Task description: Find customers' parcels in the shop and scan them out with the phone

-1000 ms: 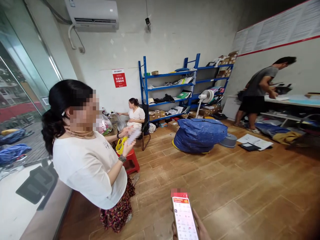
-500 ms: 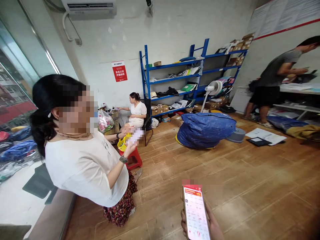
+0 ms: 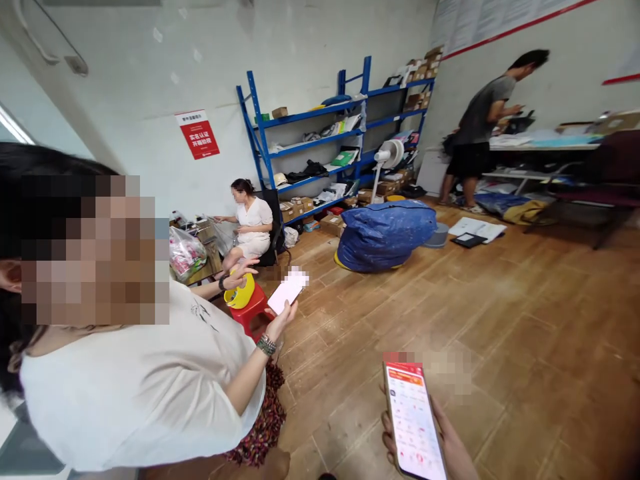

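My right hand (image 3: 454,437) is closed around a smartphone (image 3: 415,421) at the lower right of the head view. Its fingertips curl over the phone's left edge, and the thumb side lies along the right edge. The lit screen faces me, with a red and orange band at the top and rows of small icons below. The phone is upright, tilted slightly to the left, above the wooden floor. My left hand is out of view.
A person in a white top (image 3: 150,393) stands close on the left, holding another phone (image 3: 286,293). Beyond are a red stool (image 3: 253,308), a yellow basket (image 3: 240,291), a seated person (image 3: 254,223), blue shelves (image 3: 313,143), a blue sack (image 3: 385,233), a fan (image 3: 390,155) and a person at a table (image 3: 480,123).
The view has turned right and moved nearer the standing person, whose phone now shows clearly with one hand lifted off it. My phone sits slightly further right, still in my right hand.
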Demonstrator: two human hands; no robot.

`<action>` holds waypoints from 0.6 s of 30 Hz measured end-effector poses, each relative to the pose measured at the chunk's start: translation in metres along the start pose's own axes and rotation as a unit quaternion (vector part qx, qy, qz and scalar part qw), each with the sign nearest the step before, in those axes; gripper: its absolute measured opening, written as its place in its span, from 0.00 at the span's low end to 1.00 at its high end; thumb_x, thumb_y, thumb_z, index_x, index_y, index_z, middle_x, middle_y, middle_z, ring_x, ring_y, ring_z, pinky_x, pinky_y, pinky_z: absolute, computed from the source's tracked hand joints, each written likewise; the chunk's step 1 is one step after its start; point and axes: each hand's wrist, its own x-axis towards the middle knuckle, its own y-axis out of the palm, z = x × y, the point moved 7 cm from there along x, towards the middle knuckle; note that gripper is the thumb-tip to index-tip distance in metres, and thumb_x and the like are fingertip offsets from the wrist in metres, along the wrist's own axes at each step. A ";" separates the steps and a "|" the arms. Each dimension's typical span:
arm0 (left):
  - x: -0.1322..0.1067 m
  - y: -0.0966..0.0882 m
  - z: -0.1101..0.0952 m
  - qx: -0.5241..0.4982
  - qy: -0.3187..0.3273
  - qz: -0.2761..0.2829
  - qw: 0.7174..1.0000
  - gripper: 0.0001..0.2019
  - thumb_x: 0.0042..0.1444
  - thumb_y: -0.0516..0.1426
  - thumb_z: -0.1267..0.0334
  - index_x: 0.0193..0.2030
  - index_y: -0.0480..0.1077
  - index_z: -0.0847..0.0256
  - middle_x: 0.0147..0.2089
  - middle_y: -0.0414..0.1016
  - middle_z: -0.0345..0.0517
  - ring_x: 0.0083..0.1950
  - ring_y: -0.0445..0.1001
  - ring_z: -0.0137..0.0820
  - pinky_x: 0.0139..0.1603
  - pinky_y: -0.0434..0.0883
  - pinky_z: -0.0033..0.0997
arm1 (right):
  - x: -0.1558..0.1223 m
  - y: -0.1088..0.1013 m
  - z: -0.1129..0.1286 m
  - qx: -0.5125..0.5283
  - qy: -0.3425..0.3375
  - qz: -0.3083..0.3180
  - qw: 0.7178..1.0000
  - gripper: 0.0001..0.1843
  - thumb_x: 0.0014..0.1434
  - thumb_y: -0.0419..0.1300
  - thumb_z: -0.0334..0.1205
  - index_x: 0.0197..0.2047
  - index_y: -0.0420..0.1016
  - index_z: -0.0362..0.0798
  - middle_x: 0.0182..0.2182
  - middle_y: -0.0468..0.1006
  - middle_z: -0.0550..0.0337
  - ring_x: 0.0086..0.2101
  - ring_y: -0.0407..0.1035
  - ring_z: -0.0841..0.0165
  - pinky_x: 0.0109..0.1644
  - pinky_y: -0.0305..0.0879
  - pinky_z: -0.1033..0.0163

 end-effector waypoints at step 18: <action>0.003 -0.012 0.072 -0.641 -0.202 -0.089 0.735 0.17 0.49 0.45 0.72 0.16 0.68 0.62 0.50 0.72 0.59 0.69 0.53 0.32 0.49 0.75 0.34 | 0.048 0.030 -0.039 -0.045 0.029 0.034 0.998 0.45 0.58 0.35 0.71 0.61 0.63 0.44 0.37 0.79 0.43 0.33 0.77 0.53 0.36 0.68 0.52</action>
